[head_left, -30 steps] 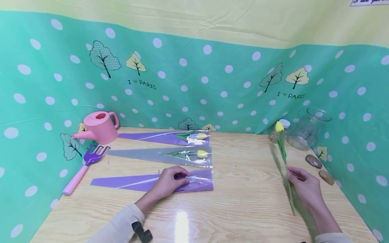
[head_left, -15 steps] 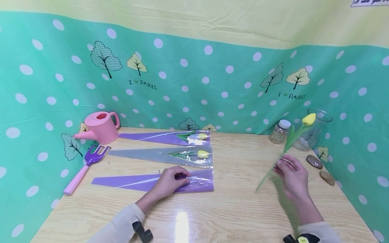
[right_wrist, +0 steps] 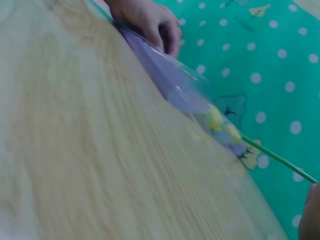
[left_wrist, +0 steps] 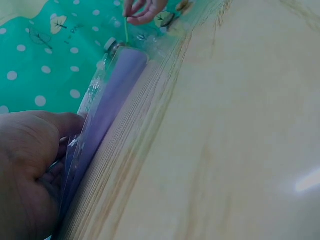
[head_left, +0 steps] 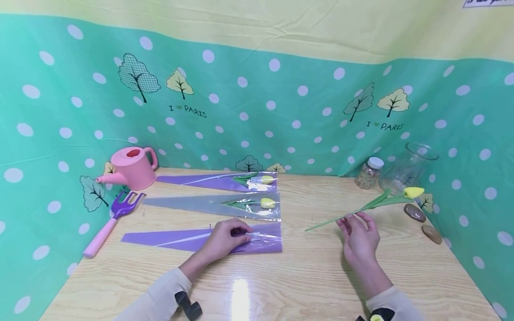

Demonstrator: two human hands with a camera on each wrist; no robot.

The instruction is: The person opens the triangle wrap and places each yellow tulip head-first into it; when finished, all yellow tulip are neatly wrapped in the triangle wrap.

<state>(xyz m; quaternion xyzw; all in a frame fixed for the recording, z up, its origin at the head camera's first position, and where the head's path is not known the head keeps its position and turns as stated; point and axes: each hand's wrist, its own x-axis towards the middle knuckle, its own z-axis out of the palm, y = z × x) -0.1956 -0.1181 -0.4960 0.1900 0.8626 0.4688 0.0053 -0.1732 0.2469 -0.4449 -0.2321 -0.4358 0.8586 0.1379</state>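
My right hand pinches the stem of a yellow tulip, held above the table right of the wrappers. The bloom points right and the stem end points left. My left hand pinches the clear film of the nearest purple flower sleeve, thumb against the plastic in the left wrist view. No bloom shows in this sleeve. Behind it lie a grey flower sleeve and another purple sleeve, each with a yellow tulip inside.
At the left stand a pink watering can and a purple hand fork with a pink handle. At the right are a white-lidded jar, a glass vase and two brown stones. Polka-dot cloth walls the table.
My right hand has moved left with the tulip, turning it from nearly upright to almost level, bloom to the right. The left hand has stayed on the sleeve.
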